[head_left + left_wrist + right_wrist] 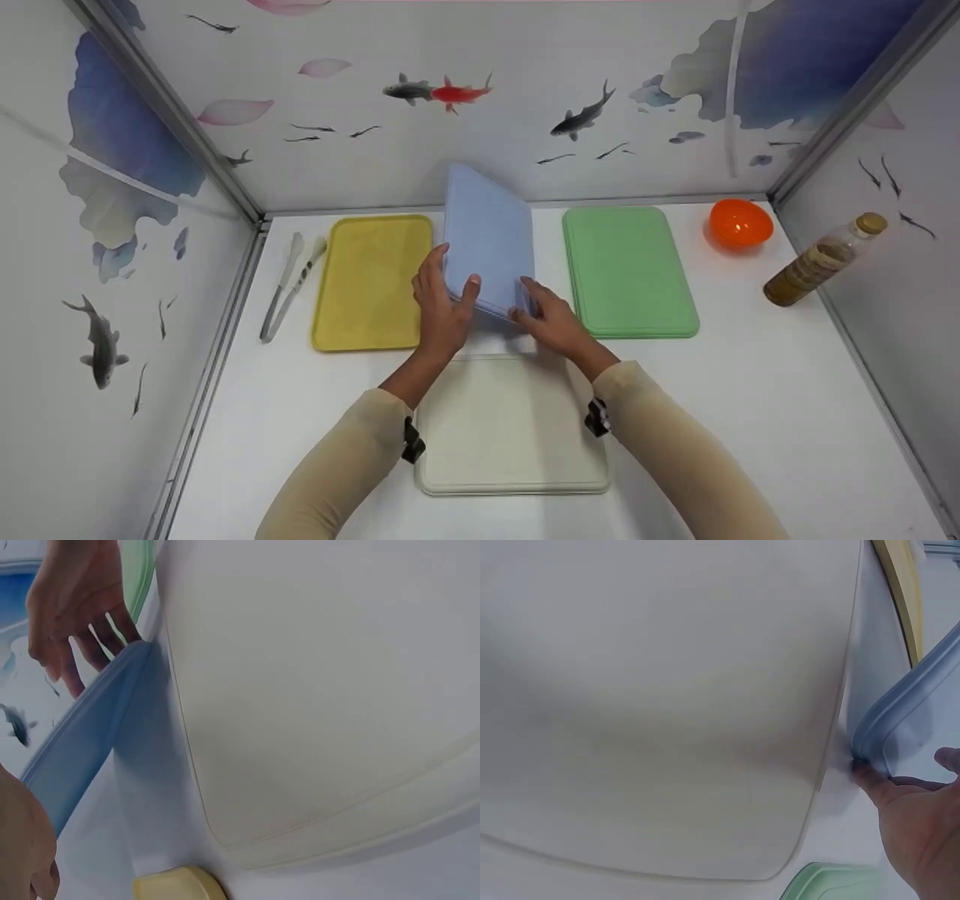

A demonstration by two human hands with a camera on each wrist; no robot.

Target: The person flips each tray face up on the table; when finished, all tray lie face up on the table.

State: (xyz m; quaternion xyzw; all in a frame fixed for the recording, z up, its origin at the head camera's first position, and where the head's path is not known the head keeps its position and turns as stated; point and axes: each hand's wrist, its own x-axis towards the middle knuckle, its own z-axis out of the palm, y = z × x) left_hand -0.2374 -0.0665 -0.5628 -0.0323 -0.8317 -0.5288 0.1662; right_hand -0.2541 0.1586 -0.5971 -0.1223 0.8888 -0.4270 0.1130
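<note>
A light blue tray [491, 232] stands tilted above the middle of the table, its far end raised. My left hand [444, 304] grips its near left edge, thumb on the upper face and fingers around the side. My right hand [553, 319] is at the near right corner, with a digit touching that corner; in the left wrist view the right hand's fingers [94, 645] look fairly straight and spread. A cream tray [514, 427] lies flat below my wrists. In the right wrist view the blue tray's corner [870, 735] stands just past the cream tray's edge.
A yellow tray [371, 285] lies left of the blue one, a green tray [630, 270] right. Tongs [289, 292] lie far left. At the back right are an orange bowl [740, 223] and an upright corked bottle [817, 266]. Printed walls [517, 97] enclose the table.
</note>
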